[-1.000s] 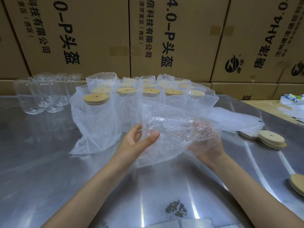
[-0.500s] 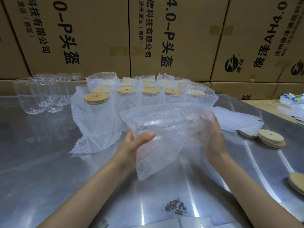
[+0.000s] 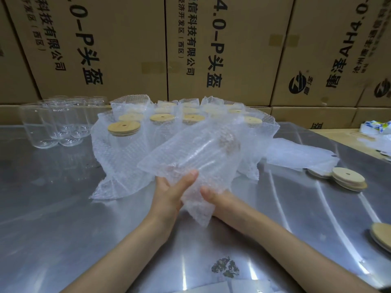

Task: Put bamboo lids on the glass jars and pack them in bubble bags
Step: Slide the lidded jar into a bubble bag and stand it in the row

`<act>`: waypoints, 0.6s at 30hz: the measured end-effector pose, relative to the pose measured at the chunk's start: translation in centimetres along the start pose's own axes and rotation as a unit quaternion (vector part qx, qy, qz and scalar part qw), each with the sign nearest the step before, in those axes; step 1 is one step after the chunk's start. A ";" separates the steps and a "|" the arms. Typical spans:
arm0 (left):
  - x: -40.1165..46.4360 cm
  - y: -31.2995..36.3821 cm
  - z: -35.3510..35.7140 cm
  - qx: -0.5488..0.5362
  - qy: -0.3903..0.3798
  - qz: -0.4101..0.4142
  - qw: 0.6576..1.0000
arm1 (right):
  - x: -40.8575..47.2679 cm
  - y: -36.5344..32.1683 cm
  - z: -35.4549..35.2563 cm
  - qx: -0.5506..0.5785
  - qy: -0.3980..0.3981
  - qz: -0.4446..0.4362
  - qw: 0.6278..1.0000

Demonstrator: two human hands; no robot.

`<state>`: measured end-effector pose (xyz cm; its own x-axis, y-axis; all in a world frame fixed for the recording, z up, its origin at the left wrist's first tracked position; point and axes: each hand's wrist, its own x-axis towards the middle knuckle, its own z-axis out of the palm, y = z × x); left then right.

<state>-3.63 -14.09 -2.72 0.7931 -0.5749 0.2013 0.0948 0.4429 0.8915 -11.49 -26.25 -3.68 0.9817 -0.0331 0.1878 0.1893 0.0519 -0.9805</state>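
A lidded glass jar lies tilted inside a clear bubble bag point(image 3: 196, 153), its bamboo lid end pointing up and right. My left hand point(image 3: 171, 191) grips the bag's near end, thumb on top. My right hand point(image 3: 213, 196) holds the same end from the right, partly hidden by the loose plastic. Behind them stand several packed jars with bamboo lids point(image 3: 123, 127) in bubble bags. Several bare glass jars point(image 3: 53, 127) stand at the far left. Loose bamboo lids point(image 3: 348, 180) lie stacked at the right.
Everything sits on a shiny steel table point(image 3: 53, 208). Flat empty bubble bags point(image 3: 296, 153) lie right of the packed jars. Another lid stack point(image 3: 383, 235) is at the right edge. Cardboard boxes point(image 3: 127, 49) form a wall behind the table.
The bagged jar swung from lying across to pointing up and right. My right hand came off its far end and moved down to the near end, beside my left hand.
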 end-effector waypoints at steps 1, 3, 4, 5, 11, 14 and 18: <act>-0.1 -0.3 0.2 0.026 -0.009 0.013 1.000 | 0.2 -0.1 0.3 0.047 0.030 0.004 0.998; -0.3 -0.7 0.4 0.050 -0.037 0.030 0.998 | 0.7 -0.3 0.2 0.118 0.063 0.011 0.991; -0.4 -0.7 0.5 0.052 -0.051 0.038 0.997 | 0.9 -0.7 0.0 0.152 0.064 0.005 0.986; -0.4 -0.7 0.5 0.057 -0.062 0.049 0.995 | 0.8 -1.2 -0.4 0.182 0.064 -0.007 0.981; -0.7 -1.3 0.8 0.151 -0.101 0.078 0.980 | 0.4 -3.8 -3.0 0.275 0.159 -0.133 0.939; -0.7 -1.2 0.8 0.206 -0.159 0.044 0.965 | -0.1 -4.2 -3.5 0.218 0.179 -0.160 0.946; -0.5 -0.9 0.4 0.236 -0.191 0.016 0.953 | -0.5 -5.0 -3.3 0.103 0.236 -0.184 0.949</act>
<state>-4.34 -14.48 -3.42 0.5057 -0.8146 0.2842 -0.2791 0.1573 0.9473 -12.96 -29.82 1.00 0.7380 -0.5283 0.4198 0.5648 0.1432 -0.8127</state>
